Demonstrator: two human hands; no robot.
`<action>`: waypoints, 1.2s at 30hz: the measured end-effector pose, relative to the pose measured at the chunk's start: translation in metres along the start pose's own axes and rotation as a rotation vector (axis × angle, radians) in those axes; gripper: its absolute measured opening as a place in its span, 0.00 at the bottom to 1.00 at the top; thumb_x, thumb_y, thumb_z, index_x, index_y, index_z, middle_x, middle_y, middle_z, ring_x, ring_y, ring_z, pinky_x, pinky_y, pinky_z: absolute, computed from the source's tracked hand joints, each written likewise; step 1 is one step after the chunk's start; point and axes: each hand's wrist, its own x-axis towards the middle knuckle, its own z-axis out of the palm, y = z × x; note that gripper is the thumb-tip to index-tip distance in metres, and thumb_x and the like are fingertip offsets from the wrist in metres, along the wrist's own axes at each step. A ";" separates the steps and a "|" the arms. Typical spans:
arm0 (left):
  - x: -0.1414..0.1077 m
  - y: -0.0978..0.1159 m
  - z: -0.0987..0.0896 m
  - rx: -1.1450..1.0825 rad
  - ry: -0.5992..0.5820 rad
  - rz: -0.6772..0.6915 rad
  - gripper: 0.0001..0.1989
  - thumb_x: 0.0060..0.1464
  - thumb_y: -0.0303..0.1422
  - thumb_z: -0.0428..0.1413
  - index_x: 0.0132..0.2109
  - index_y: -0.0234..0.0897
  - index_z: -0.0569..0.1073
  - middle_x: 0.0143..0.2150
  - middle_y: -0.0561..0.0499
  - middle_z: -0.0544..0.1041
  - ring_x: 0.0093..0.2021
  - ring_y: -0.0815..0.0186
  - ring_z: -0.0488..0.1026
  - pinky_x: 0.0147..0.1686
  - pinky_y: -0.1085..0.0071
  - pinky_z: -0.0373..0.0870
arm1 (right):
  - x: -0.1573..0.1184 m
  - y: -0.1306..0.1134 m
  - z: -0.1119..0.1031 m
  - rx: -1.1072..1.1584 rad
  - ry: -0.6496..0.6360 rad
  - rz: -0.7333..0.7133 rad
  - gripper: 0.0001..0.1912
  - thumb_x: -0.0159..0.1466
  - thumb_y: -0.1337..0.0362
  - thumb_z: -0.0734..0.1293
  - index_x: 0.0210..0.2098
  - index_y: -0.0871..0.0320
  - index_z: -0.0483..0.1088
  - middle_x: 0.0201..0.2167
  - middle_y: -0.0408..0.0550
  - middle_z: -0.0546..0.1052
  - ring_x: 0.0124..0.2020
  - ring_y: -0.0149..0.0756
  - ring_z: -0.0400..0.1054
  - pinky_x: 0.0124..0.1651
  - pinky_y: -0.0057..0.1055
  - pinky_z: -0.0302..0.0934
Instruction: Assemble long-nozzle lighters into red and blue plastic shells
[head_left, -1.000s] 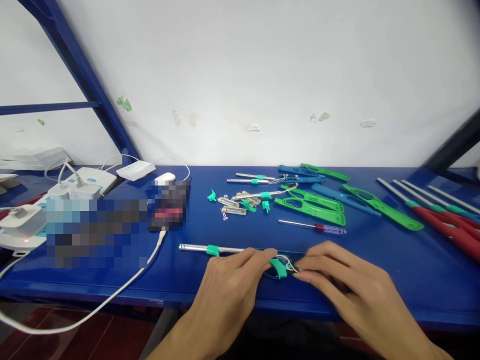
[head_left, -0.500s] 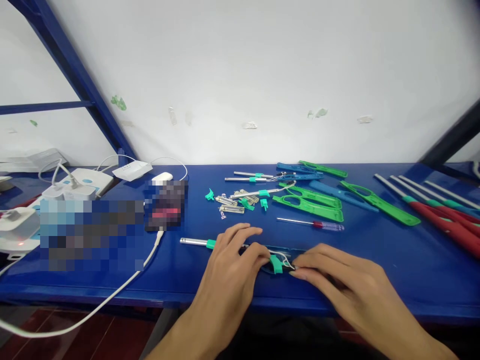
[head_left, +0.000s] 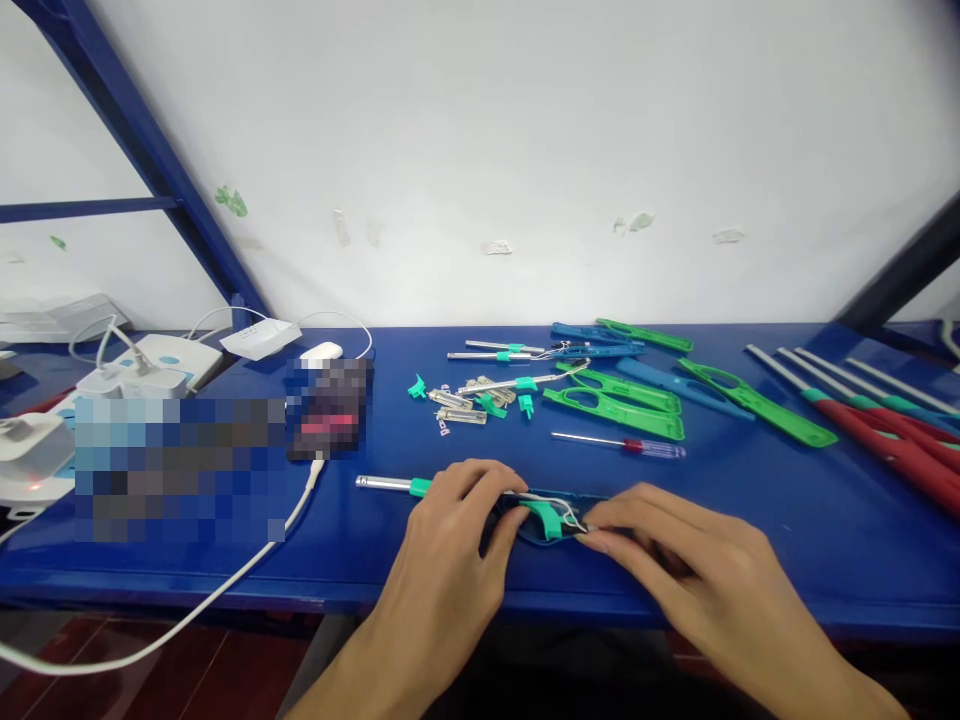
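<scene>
A half-assembled long-nosed lighter [head_left: 556, 541] lies near the table's front edge, its blue shell half facing up and its metal tube [head_left: 384, 483] pointing left. My left hand [head_left: 461, 535] is closed around the shell, thumb and index finger at the green trigger [head_left: 551, 519]. White wires [head_left: 561, 501] loop over the shell toward a small black part. My right hand [head_left: 686, 555] pinches at that black part by the shell's right side; its curled fingers partly hide what they grip.
Behind my hands lie a screwdriver [head_left: 652, 448], green shell halves [head_left: 615, 412], clear fuel tanks [head_left: 461, 415] and loose green triggers [head_left: 417, 387]. Red lighters [head_left: 877, 440] rest at the right. A white cable [head_left: 247, 570], a power strip [head_left: 169, 352] and blurred items occupy the left.
My left fingers have shifted at the trigger, with the thumb now against its left end, and more of the trigger and wires shows. My right hand keeps its pinch almost unmoved.
</scene>
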 end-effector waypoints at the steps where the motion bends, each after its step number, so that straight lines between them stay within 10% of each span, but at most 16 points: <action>1: 0.000 0.000 0.000 -0.001 0.001 0.000 0.09 0.66 0.23 0.58 0.48 0.43 0.76 0.49 0.50 0.81 0.47 0.57 0.80 0.48 0.57 0.76 | 0.000 0.000 0.000 -0.004 0.001 -0.002 0.07 0.74 0.61 0.67 0.41 0.50 0.78 0.37 0.42 0.83 0.34 0.36 0.80 0.41 0.28 0.74; 36: 0.000 -0.003 0.000 -0.036 -0.029 -0.003 0.07 0.66 0.22 0.59 0.43 0.39 0.78 0.44 0.52 0.81 0.42 0.60 0.79 0.45 0.61 0.75 | -0.006 0.004 0.003 -0.131 0.073 -0.121 0.05 0.75 0.68 0.66 0.46 0.51 0.73 0.39 0.40 0.83 0.36 0.33 0.80 0.41 0.29 0.71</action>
